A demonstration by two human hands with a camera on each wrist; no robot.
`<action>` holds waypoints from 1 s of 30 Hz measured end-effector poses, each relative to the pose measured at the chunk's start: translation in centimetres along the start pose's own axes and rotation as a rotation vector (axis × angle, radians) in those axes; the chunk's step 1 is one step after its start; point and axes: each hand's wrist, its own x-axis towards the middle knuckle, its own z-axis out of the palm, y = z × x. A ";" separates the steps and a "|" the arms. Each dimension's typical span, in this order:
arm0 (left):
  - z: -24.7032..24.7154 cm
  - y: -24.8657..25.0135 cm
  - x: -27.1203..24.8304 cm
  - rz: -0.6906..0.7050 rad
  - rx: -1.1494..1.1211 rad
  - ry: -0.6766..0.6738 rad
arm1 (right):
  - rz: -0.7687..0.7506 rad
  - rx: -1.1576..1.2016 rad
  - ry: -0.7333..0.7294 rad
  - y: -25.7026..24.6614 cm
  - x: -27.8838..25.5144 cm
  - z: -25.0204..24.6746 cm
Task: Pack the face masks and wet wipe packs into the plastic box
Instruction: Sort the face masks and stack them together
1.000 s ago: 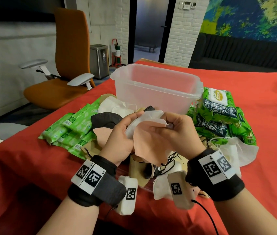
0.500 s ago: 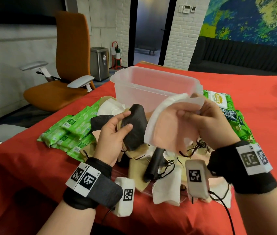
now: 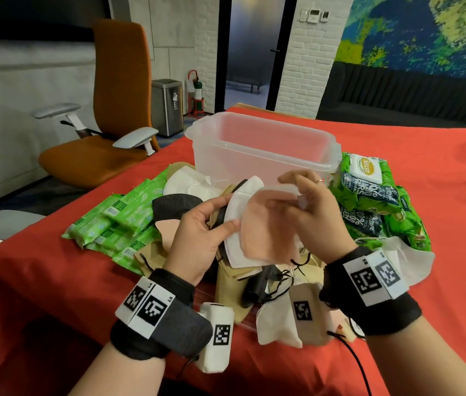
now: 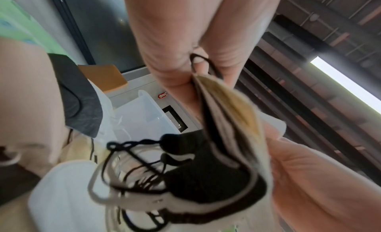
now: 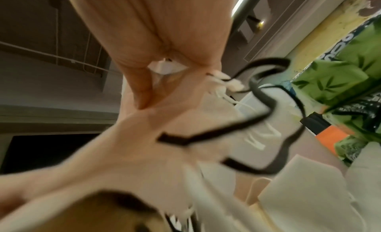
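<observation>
The clear plastic box stands open and looks empty behind my hands. My left hand grips a small stack of folded face masks, black and beige, with its thumb on a white mask. My right hand pinches the top edge of a pink mask that lies against the white one. In the right wrist view the fingers pinch the pink mask, with black ear loops dangling. More masks lie piled below my hands.
Light green wet wipe packs lie left of the pile, darker green ones to the right of the box. The table has a red cloth. An orange office chair stands beyond the table's left edge.
My right hand has come back down from near the box rim with the pink and white masks. They now lie against the stack in my left hand, which held a black mask apart before.
</observation>
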 end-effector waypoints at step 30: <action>0.3 0.1 -0.2 0.029 0.026 0.022 | 0.031 -0.241 -0.148 -1.9 -0.3 1.0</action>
